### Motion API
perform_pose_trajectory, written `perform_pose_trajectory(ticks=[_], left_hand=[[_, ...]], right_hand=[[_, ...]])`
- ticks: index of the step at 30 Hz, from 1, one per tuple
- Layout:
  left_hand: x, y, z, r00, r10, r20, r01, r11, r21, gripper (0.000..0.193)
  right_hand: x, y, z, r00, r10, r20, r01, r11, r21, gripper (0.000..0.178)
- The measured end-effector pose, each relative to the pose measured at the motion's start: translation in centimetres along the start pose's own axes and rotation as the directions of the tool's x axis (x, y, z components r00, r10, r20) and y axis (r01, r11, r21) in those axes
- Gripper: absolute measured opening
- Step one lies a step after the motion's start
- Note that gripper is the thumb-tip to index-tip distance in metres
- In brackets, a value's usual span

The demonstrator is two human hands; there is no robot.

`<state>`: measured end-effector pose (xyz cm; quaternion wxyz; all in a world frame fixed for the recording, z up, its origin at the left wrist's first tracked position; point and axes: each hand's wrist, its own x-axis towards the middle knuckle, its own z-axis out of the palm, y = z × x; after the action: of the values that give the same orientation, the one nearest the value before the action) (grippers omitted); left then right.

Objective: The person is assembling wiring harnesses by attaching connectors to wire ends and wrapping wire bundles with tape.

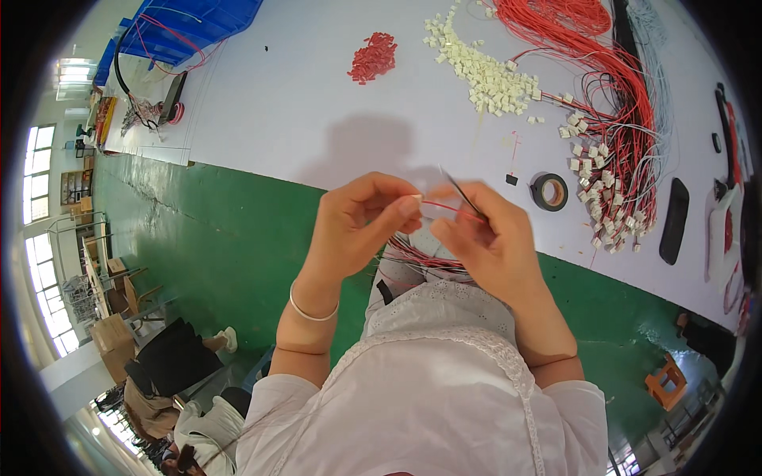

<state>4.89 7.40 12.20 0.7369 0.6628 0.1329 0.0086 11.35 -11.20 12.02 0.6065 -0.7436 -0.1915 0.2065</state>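
Note:
Over my lap, both hands are raised close together at the table's near edge. My left hand [353, 218] is closed in a pinch on a small white connector [417, 199] at the fingertips. From there a red wire [441, 207] runs across to my right hand [500, 242]. That hand is closed around a thin, dark, pointed tool [460, 190], its tip sticking up past the fingers; its exact kind is unclear. The right fingers are slightly blurred. Beneath the hands, a bundle of red and dark wires [425, 258] lies across my lap.
On the white table [262, 111] lie a heap of white connectors [492, 79], a pile of small red pieces [373, 59], a black tape roll [549, 192] and long red wires [627, 79] ending in white connectors. A blue bin [186, 32] stands far left. Behind, people sit nearby.

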Motion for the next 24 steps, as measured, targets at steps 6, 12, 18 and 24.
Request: perform_pose_trajectory(ticks=[6,12,18,24], left_hand=[[-0.4,-0.3,-0.7,0.999,-0.022,0.031,0.023,1.0,-0.01,0.015],[-0.8,-0.2,-0.9,0.999,0.032,0.034,-0.029,0.998,-0.064,0.014],[-0.7,0.5,-0.9,0.999,0.034,-0.024,-0.034,0.999,-0.007,0.011],[-0.8,0.8,-1.0,0.999,0.042,0.003,-0.042,0.998,0.052,0.009]], right_hand=[[0.0,1.5,0.8,0.999,-0.033,-0.007,0.033,0.912,0.408,0.02],[-0.1,1.1,-0.1,0.999,-0.031,-0.012,0.033,0.981,0.193,0.009],[0.0,0.1,-1.0,0.99,-0.139,-0.012,0.138,0.989,-0.06,0.004],[-0.1,0.1,-0.9,0.984,-0.179,-0.015,0.177,0.981,-0.078,0.006]])
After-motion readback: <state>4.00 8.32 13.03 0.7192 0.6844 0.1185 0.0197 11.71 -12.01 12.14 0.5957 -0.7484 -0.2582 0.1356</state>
